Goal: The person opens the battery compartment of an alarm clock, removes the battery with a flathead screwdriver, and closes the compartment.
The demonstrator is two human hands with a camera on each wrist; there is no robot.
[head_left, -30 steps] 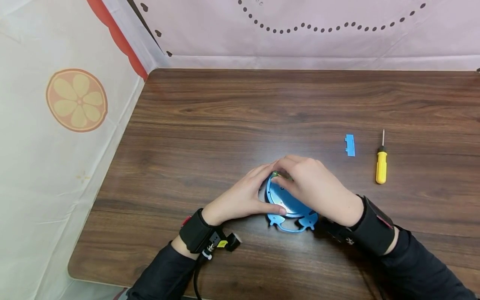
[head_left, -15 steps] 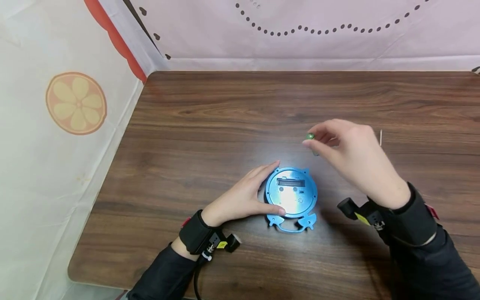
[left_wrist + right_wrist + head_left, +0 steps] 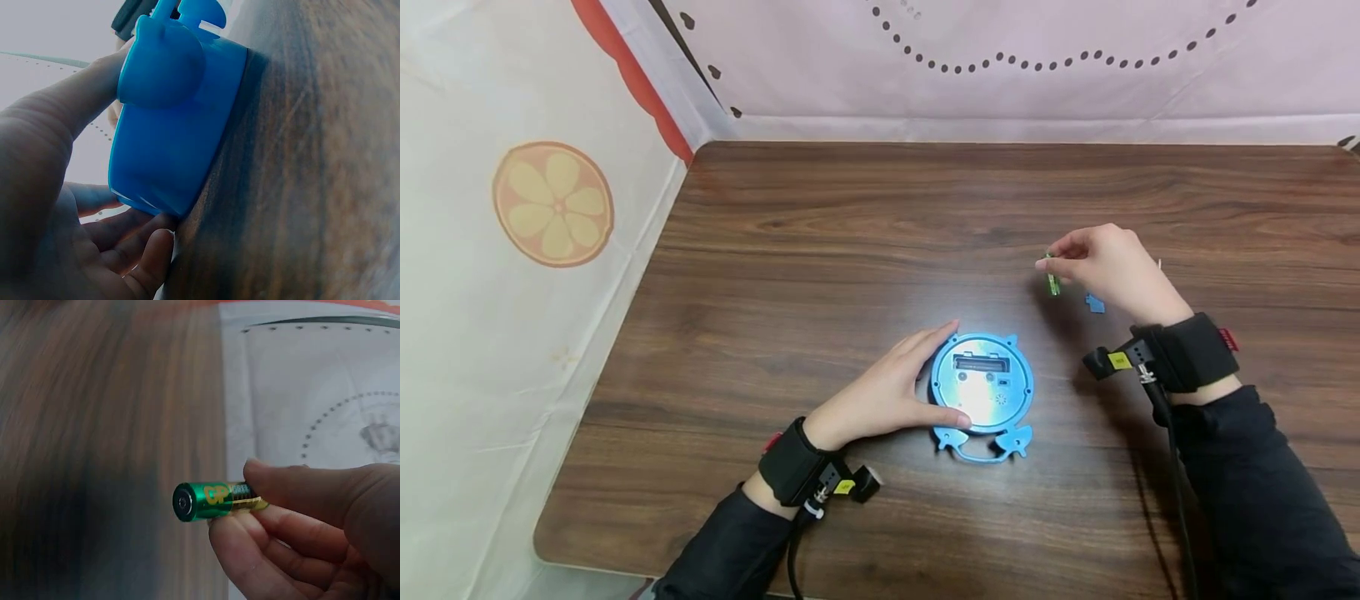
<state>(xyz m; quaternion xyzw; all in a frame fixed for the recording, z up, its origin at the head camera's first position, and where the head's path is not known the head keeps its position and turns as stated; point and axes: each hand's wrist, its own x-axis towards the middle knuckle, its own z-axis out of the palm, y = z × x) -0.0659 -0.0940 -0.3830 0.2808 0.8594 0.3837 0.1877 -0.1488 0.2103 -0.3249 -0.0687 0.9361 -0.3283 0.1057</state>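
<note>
A round blue clock-like device [image 3: 983, 392] lies back-up on the brown table [image 3: 850, 217], its battery slot [image 3: 981, 364] open and empty. My left hand [image 3: 925, 379] cups its left rim, thumb at the near edge and fingers round the far side. In the left wrist view the blue casing [image 3: 175, 125] sits between my thumb and fingers [image 3: 140, 262]. My right hand [image 3: 1051, 263] hovers to the right and further back, pinching a green battery [image 3: 1053, 282]. The right wrist view shows the battery [image 3: 212, 500] held between thumb and fingertips [image 3: 294, 487].
A small blue cover piece [image 3: 1095, 304] lies on the table just under my right hand. A screwdriver is almost wholly hidden behind that hand; only its metal tip [image 3: 1160, 265] shows. Cloth walls [image 3: 550, 208] close off the left and back edges.
My right hand has lifted the green battery off the device's back and carried it right and away toward the blue cover piece. My left hand has stayed on the device.
</note>
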